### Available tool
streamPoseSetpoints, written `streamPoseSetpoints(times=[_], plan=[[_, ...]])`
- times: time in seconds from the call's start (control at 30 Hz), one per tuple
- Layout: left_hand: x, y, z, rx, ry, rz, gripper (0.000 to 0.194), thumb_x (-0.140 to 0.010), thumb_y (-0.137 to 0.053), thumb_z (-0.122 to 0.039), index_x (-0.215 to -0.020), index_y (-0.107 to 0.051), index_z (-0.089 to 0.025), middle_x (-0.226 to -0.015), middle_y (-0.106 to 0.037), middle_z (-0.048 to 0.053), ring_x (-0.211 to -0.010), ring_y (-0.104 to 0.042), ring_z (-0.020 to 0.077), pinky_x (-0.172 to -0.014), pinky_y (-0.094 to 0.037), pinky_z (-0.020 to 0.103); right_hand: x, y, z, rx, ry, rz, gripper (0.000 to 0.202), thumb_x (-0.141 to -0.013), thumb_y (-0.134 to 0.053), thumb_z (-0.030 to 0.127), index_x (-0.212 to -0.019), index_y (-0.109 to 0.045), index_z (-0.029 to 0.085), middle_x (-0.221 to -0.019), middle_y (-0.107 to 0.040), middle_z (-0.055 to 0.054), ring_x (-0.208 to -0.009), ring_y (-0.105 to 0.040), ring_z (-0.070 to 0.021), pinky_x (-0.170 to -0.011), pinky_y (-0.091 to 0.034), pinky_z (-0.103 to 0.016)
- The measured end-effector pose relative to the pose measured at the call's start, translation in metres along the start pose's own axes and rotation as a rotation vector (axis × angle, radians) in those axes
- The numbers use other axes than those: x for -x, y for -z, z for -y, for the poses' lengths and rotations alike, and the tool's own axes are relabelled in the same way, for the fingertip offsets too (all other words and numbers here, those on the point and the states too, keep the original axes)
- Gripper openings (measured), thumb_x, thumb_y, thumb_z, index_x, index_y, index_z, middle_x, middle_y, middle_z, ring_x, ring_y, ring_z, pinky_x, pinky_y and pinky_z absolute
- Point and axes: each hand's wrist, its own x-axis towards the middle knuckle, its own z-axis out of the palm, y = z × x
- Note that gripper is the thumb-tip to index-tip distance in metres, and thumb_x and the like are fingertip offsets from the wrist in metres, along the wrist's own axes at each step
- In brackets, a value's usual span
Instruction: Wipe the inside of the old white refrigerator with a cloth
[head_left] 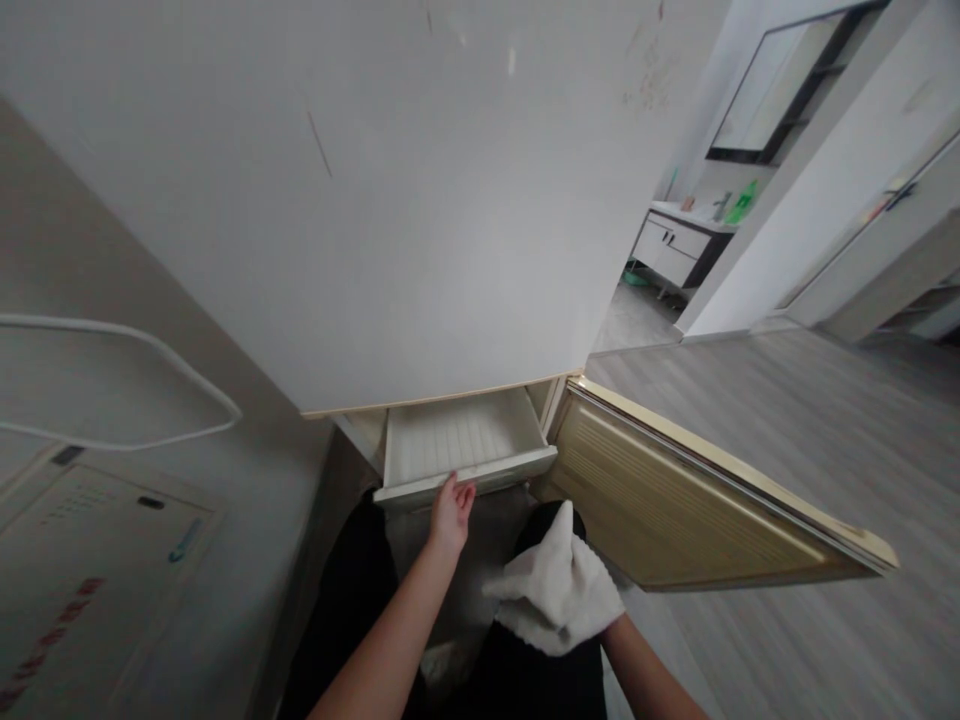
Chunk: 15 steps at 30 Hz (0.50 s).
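A white drawer point(457, 438) is pulled partway out of the lower compartment of a white fridge point(420, 220). My left hand point(451, 512) is at the drawer's front edge, its fingers bent against the rim. A white cloth point(559, 585) covers my right hand, which is over my right knee; its fingers are hidden beneath the fabric. The lower fridge door point(675, 490) stands swung open to the right, its ribbed yellowish inner side showing.
At the left are a wall panel point(90, 590) with red lettering and a white looped frame point(180, 372). A washstand point(675, 245) with a green bottle point(742, 203) stands at the back right. Grey wood-look floor point(862, 430) extends to the right.
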Motion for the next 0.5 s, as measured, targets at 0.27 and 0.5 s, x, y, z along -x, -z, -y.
streamPoseSetpoints(times=[0.27,0.5], plan=[[0.024,0.039,0.03,-0.003,-0.017,-0.019,0.022,-0.099,-0.056,-0.016,-0.077,-0.06,-0.018,-0.081,-0.065,0.005,-0.076,-0.069,0.0104,-0.077,-0.059,0.021,0.006,-0.011,-0.013,-0.027,-0.027,0.011,0.06,-0.081,-0.062,0.037,-0.133,-0.069,0.007,-0.129,-0.068,-0.024,-0.12,-0.066,-0.0425,-0.105,-0.054,-0.05],[0.026,0.046,0.032,-0.015,0.003,0.04,0.017,-0.098,-0.057,-0.013,-0.082,-0.062,-0.018,-0.09,-0.071,0.008,-0.09,-0.075,0.0163,-0.09,-0.06,0.032,-0.002,-0.009,-0.006,0.01,0.022,0.021,0.076,-0.07,-0.072,0.048,-0.135,-0.066,0.009,-0.128,-0.069,-0.021,-0.117,-0.067,-0.0415,-0.1,-0.056,-0.05]])
